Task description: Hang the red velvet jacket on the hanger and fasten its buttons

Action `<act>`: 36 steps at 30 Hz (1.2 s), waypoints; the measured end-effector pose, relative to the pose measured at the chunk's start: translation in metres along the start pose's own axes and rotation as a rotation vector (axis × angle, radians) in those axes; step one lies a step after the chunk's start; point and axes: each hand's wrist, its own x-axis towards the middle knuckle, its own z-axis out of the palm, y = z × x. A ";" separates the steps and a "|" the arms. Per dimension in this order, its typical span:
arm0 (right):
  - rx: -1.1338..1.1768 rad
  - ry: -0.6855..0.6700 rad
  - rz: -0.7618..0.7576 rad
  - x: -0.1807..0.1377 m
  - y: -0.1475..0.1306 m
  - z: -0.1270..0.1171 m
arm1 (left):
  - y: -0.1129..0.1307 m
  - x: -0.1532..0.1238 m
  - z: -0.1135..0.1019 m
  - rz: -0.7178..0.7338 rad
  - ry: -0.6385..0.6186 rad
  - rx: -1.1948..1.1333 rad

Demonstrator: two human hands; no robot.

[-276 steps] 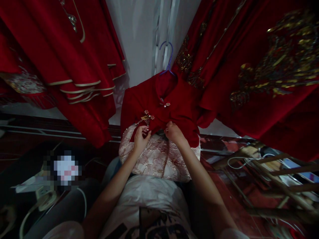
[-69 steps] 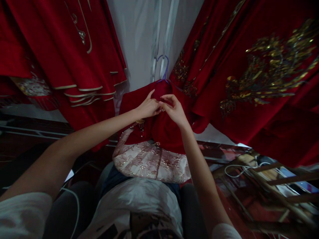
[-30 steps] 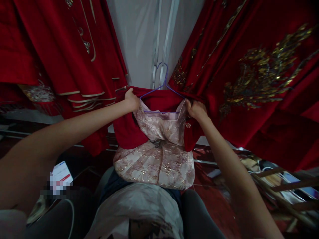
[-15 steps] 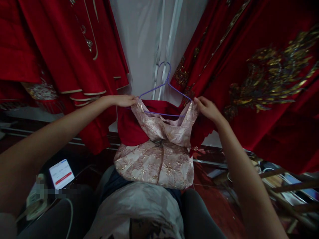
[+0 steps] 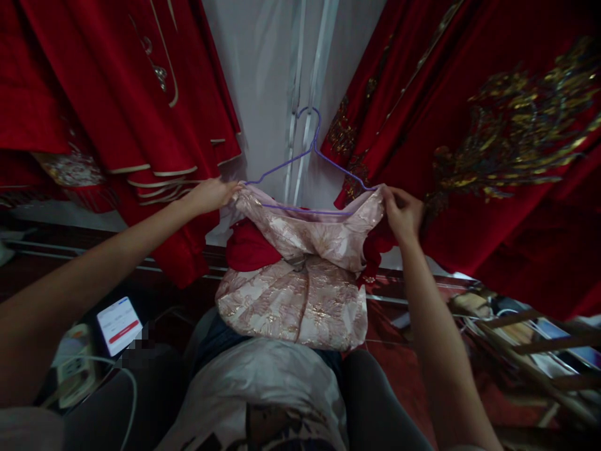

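A pale pink brocade dress (image 5: pixel 300 300) with gold pattern hangs on a purple hanger (image 5: pixel 313 144) in front of me, its skirt over my lap. My left hand (image 5: pixel 213 193) pinches the dress's left shoulder at that end of the hanger. At the opposite shoulder, my right hand (image 5: pixel 404 213) grips the cloth between thumb and fingers. The neckline is stretched wide between both hands, and the hanger's lower bar shows inside it. Red cloth (image 5: pixel 253 245) lies behind the dress and shows at its sides.
Red embroidered garments (image 5: pixel 178 125) hang on the left, and more with gold sequins (image 5: pixel 516 131) on the right. A lit phone (image 5: pixel 119 327) and a white power strip (image 5: pixel 75 376) with a cable are at lower left. A wooden rack (image 5: pixel 526 351) stands at lower right.
My hands have moved apart, pulling the shoulders outward along the hanger. The neckline is now wider and flatter, and the red cloth behind it shows less.
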 end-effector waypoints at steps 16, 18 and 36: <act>0.229 -0.548 0.015 -0.048 -0.045 -0.015 | 0.118 0.026 -0.024 0.497 0.204 -0.418; 0.220 -0.471 -0.033 -0.046 -0.047 -0.017 | 0.136 0.042 -0.013 0.509 0.239 -0.483; 0.209 0.075 0.243 -0.044 0.039 -0.018 | 0.201 -0.011 0.011 0.064 0.533 -0.645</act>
